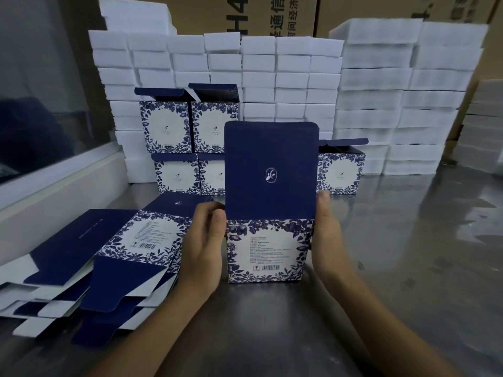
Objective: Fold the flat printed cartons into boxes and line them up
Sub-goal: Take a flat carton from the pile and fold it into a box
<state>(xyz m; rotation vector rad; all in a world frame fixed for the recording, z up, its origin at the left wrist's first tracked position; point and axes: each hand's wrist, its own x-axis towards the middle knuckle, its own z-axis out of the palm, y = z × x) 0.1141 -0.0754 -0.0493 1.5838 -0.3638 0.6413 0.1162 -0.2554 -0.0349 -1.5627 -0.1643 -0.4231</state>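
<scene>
Carton (268, 248) is held upright near worktop (408, 268) front edge, lid flap up; gripped by left hand (202, 248) & right hand (325, 240) at side walls (thin card, light, easily creased); best held at corners.

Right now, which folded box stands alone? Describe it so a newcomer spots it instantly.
Start at the wall of white foam blocks at the back of the steel table. At its foot, right of the held carton, stands one floral box. The other boxes are stacked; this one stands single.
</scene>
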